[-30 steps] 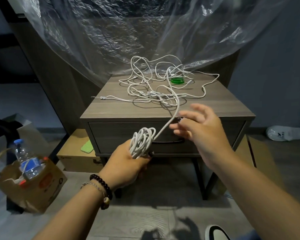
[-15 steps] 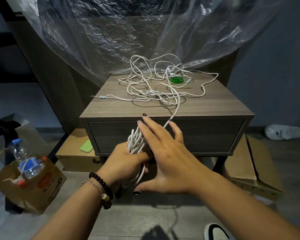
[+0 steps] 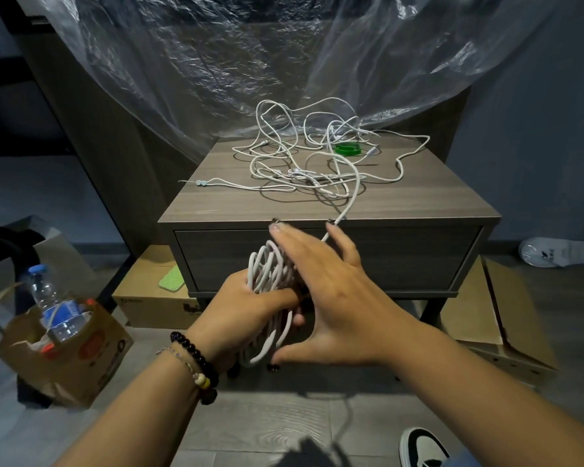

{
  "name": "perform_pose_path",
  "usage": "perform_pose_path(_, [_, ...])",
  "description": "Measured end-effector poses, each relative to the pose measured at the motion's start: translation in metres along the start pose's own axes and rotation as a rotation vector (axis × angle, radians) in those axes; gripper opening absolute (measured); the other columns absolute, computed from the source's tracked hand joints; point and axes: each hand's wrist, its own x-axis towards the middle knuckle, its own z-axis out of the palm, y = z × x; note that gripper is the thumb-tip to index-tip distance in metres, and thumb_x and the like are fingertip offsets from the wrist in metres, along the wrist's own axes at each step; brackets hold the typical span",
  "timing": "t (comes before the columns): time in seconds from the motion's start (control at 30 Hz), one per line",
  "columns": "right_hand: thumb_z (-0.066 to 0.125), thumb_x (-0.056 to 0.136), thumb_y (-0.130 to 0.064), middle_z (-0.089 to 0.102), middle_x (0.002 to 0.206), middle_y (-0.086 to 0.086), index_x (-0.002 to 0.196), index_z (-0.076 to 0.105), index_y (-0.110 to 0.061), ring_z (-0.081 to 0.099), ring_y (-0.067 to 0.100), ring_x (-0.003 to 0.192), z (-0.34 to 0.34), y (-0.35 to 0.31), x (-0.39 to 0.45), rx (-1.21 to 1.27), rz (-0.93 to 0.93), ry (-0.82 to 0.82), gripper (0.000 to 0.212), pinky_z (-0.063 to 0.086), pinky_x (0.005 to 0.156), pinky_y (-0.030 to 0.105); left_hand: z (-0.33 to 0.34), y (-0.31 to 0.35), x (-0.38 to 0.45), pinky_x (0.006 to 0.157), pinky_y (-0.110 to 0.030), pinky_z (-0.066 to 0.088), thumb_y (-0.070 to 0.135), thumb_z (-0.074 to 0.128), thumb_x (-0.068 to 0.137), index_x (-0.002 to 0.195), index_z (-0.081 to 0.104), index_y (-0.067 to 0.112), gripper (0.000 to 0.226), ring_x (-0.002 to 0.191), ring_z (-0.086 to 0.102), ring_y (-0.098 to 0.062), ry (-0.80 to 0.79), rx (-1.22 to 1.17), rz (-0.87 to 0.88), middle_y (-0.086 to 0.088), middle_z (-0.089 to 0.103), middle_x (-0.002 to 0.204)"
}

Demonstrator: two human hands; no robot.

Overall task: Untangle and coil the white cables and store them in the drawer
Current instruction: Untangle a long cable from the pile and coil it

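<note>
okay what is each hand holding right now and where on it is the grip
The left hand grips the coil of white cable around its middle. The right hand lies open, fingers straight, against the coil, gripping nothing.

Two hands: left hand [image 3: 246,310], right hand [image 3: 331,298]. One coil [image 3: 270,274] of white cable; one tangle of white cables [image 3: 317,163], individual count indeterminable. One green ring [image 3: 347,149]. One surface [image 3: 418,197] with one drawer [image 3: 402,257]. One water bottle [image 3: 53,306]. Two bracelets [image 3: 196,362].
</note>
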Motion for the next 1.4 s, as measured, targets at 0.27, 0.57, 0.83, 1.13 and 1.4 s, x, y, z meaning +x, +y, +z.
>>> perform_pose_path(0.27, [0.072, 0.06, -0.071, 0.021, 0.159, 0.004, 0.151, 0.015, -0.003, 0.008, 0.015, 0.149, 0.009, -0.014, -0.007, 0.046, 0.085, -0.011, 0.127, -0.001, 0.118, 0.052, 0.007, -0.008, 0.004, 0.061, -0.026, 0.054, -0.001, 0.062, 0.084, 0.092, 0.066, 0.001, 0.009, 0.065, 0.064, -0.018, 0.077, 0.057, 0.045, -0.008, 0.067, 0.071])
perform_pose_path(0.57, [0.077, 0.066, -0.058, 0.013, 0.161, 0.0, 0.153, 0.007, -0.008, 0.0, 0.006, 0.148, 0.004, -0.012, -0.007, 0.128, 0.052, -0.031, 0.123, -0.013, 0.117, 0.045, 0.008, -0.007, 0.001, 0.059, -0.029, 0.055, -0.003, 0.063, 0.081, 0.084, 0.067, 0.003, 0.008, 0.063, 0.066, -0.022, 0.039, 0.043, 0.046, -0.01, 0.067, 0.067])
perform_pose_path(0.83, [0.076, 0.065, -0.062, -0.009, 0.161, -0.006, 0.153, -0.01, -0.01, -0.017, 0.005, 0.146, -0.005, -0.016, -0.01, 0.158, 0.038, -0.146, 0.133, -0.021, 0.115, 0.045, 0.008, -0.005, 0.003, 0.056, -0.025, 0.054, 0.001, 0.062, 0.084, 0.082, 0.066, 0.007, 0.007, 0.058, 0.063, -0.016, 0.051, 0.072, 0.071, -0.003, 0.065, 0.061])
perform_pose_path(1.13, [0.069, 0.058, -0.076, 0.005, 0.162, 0.007, 0.152, 0.002, -0.001, -0.003, 0.012, 0.149, 0.0, -0.016, -0.012, 0.011, 0.05, -0.034, 0.138, -0.008, 0.117, 0.051, 0.014, -0.004, 0.002, 0.058, -0.03, 0.055, -0.002, 0.06, 0.083, 0.084, 0.065, -0.001, 0.005, 0.062, 0.063, -0.022, 0.053, 0.032, 0.1, -0.011, 0.064, 0.066])
perform_pose_path(1.4, [0.065, 0.066, -0.058, 0.026, 0.157, 0.012, 0.149, 0.02, 0.004, 0.02, 0.015, 0.147, 0.0, -0.014, -0.011, -0.051, 0.023, 0.067, 0.113, 0.01, 0.116, 0.052, 0.018, -0.002, 0.001, 0.057, -0.026, 0.056, -0.002, 0.061, 0.083, 0.091, 0.064, -0.003, 0.009, 0.063, 0.066, -0.019, 0.061, -0.129, 0.087, -0.011, 0.065, 0.068])
